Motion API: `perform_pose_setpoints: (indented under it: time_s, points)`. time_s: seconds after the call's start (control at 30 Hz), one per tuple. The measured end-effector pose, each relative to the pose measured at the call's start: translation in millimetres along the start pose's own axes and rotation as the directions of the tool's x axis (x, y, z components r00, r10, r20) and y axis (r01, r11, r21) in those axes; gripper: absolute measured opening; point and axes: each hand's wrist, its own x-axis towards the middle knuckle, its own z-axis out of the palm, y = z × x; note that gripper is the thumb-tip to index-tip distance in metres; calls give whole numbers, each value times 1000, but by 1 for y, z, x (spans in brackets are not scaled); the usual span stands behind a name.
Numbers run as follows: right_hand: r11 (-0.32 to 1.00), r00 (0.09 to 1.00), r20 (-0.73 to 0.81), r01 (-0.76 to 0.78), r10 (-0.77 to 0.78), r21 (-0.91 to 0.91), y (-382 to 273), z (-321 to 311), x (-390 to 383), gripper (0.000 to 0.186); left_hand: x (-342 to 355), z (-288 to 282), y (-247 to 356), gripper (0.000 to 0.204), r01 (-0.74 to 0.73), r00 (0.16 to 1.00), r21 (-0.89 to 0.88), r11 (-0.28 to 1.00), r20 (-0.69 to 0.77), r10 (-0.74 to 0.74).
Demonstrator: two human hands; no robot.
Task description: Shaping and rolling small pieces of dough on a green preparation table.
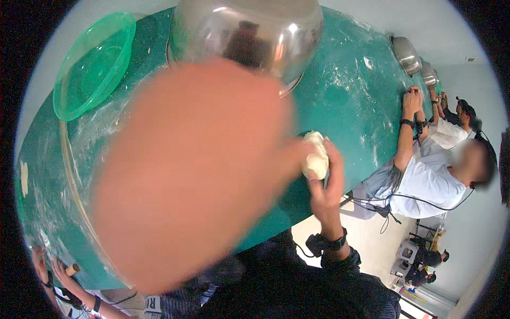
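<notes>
Pale dough (316, 157) gripped in right hand (328, 183) over teal table (350, 101); left hand (196, 175) a close blur, grip unclear.

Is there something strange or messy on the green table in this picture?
Yes. White flour is smeared over the green table, thickest near the steel bowl. A large blurred shape hides the middle, likely the left hand held close. The right hand grips dough.
</notes>
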Motion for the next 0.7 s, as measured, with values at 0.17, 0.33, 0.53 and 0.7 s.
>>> perform_pose_setpoints:
  time_s: [0.17, 0.33, 0.53, 0.7]
  points:
    - [936, 992, 101, 106, -76, -335, -53, 49, 14, 85, 12, 78, 83, 20, -446, 576, -598, 666, 378, 725]
    - [854, 939, 196, 339, -283, -393, -22, 49, 60, 49, -30, 166, 112, 22, -525, 685, -678, 515, 22, 728]
    - [893, 867, 346, 426, -358, -144, -2, 28, 125, 23, -62, 269, 128, 18, -552, 518, -603, 575, 292, 804]
    - [1000, 953, 304, 1, -1, -1, -22, 24, 119, 23, -93, 358, 134, 20, -648, 508, -400, 649, 408, 759]
